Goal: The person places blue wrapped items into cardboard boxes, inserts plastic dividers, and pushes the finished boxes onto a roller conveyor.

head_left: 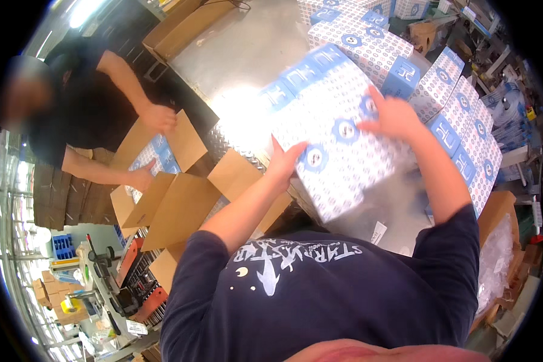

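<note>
A row of three white boxes with small printed patterns and blue ends is held tilted over the metal table. My left hand presses on their near left side, thumb laid over the top. From the other side my right hand grips the row, fingers spread along it. The boxes squeeze together between both hands, slightly smeared by motion. Just left of my left forearm stands an open brown carton with its flaps up; what lies deep inside is mostly hidden.
At the left, a co-worker's hands hold another open carton containing similar boxes. More printed boxes are stacked at the right and far side. A roller conveyor runs at lower left. Clear plastic wrap fills a carton at right.
</note>
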Tool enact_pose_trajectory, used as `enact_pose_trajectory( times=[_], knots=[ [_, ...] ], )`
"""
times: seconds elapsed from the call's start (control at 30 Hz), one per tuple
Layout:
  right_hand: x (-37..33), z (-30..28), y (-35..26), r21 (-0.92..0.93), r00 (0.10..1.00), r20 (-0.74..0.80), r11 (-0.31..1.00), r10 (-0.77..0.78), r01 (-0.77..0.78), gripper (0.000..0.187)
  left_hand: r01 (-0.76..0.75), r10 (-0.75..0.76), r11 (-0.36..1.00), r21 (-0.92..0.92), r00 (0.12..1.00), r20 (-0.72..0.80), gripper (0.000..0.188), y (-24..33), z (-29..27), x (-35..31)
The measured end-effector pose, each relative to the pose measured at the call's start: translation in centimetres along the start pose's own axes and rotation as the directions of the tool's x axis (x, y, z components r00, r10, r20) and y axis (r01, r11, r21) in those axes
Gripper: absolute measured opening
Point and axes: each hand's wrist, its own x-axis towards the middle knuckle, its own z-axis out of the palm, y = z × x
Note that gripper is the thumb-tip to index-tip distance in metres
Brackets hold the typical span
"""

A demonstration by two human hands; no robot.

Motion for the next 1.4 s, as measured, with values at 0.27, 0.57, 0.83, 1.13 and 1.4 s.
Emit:
enact_pose_trajectory(
  times=[0.27,0.57,0.83,1.13,1.4],
  knots=[
    [-6.9,10.4,4.5,0.813,0.882,0.470,-0.382,-0.016,-0.440,0.088,0.273,-0.321,0.926,0.260,0.932,0.168,0.078,0.5,-1.4,-6.0],
    [-2.8,2.2,-6.1,0.996,0.994,-0.083,0.015,-0.074,0.084,0.079,-0.507,0.431,0.591,0.628,0.856,0.286,0.071,15.5,-5.0,-14.5],
    [-11.3,3.0,-26.0,0.755,0.214,0.348,0.408,-0.913,0.514,0.072,-0.305,0.133,0.676,0.671,0.946,0.296,0.056,22.9,-20.5,-33.0],
    [-5.0,12.0,-33.2,0.648,0.869,0.329,0.758,-0.369,0.076,0.051,0.318,0.531,-0.317,0.894,0.840,-0.111,0.070,4.4,-28.5,-34.3],
    [-13.3,14.8,-36.4,0.613,0.326,0.651,0.728,-0.685,0.306,0.052,0.167,0.233,-0.130,0.977,0.963,-0.133,0.075,-4.8,-35.4,-37.8]
  ],
)
